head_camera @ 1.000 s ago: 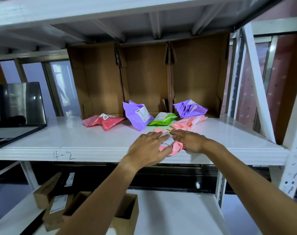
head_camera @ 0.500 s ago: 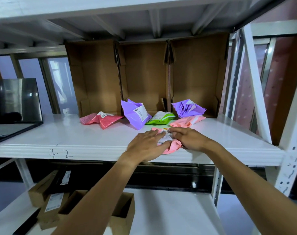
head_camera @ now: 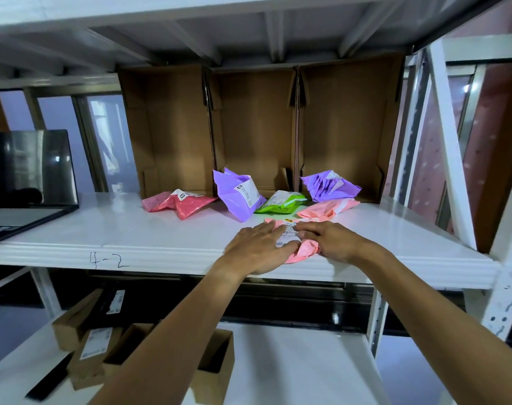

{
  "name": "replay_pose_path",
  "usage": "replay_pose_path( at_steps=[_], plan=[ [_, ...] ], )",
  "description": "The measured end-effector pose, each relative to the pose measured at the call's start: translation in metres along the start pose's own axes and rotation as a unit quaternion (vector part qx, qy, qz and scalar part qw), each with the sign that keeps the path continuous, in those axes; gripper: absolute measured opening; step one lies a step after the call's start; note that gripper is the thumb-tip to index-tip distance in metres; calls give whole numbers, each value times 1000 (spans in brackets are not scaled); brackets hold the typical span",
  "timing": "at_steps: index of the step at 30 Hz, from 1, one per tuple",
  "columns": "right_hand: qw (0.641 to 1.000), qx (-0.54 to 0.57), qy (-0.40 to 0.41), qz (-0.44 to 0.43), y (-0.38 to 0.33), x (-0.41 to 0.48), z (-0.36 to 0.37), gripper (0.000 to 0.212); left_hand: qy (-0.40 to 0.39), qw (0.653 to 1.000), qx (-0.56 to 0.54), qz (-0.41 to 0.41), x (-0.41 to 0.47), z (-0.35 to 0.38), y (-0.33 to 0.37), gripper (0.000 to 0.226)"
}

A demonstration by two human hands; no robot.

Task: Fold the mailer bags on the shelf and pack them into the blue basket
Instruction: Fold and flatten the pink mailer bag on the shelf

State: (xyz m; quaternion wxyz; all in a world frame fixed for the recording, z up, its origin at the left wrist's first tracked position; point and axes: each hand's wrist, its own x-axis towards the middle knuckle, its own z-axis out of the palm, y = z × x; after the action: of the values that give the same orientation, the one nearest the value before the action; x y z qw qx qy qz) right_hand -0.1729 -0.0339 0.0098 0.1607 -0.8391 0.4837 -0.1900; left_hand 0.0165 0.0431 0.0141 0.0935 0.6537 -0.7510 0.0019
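A pink mailer bag (head_camera: 303, 252) with a white label lies near the front edge of the white shelf (head_camera: 149, 238). My left hand (head_camera: 257, 248) lies flat on its left part, fingers straight. My right hand (head_camera: 329, 241) presses on its right part, fingers reaching over the label. Behind them lie other mailer bags: a red one (head_camera: 181, 204), a purple one (head_camera: 237, 197), a green one (head_camera: 282, 201), a crumpled purple one (head_camera: 329, 187) and a light pink one (head_camera: 327, 210). No blue basket is in view.
Three open cardboard boxes (head_camera: 254, 127) stand on their sides at the back of the shelf. A dark screen (head_camera: 26, 168) stands at the left. Small cardboard boxes (head_camera: 93, 346) sit on the lower shelf. White uprights (head_camera: 450, 141) frame the right side.
Both hands stay on the pink mailer bag, shifting only slightly. The view has shifted a little.
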Motion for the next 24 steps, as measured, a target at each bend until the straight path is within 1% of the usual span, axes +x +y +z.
replay_pose_path(
  at_steps=[7, 10, 12, 15, 18, 21, 24],
  plan=[
    [1000, -15, -3, -9, 2, 2, 2, 39, 24, 999, 33, 17, 3, 5, -3, 74],
    [999, -32, -16, -16, 2, 2, 1, 45, 34, 998, 39, 28, 1, 6, -2, 74],
    [999, -22, -29, -17, 3, 2, 0, 49, 38, 998, 42, 32, -1, 4, 0, 73],
    [998, -36, -41, -15, 5, 3, 1, 55, 36, 999, 32, 13, -4, 3, 3, 77],
    [997, -72, -26, -17, 2, 1, 0, 51, 24, 1000, 13, -16, -5, 1, 3, 84],
    [997, -80, -20, -14, 1, 0, 0, 48, 18, 999, 11, -27, -6, 0, 5, 88],
    [996, -81, -19, -14, 3, 0, 1, 49, 23, 999, 12, -34, -6, 0, 5, 91]
  ],
)
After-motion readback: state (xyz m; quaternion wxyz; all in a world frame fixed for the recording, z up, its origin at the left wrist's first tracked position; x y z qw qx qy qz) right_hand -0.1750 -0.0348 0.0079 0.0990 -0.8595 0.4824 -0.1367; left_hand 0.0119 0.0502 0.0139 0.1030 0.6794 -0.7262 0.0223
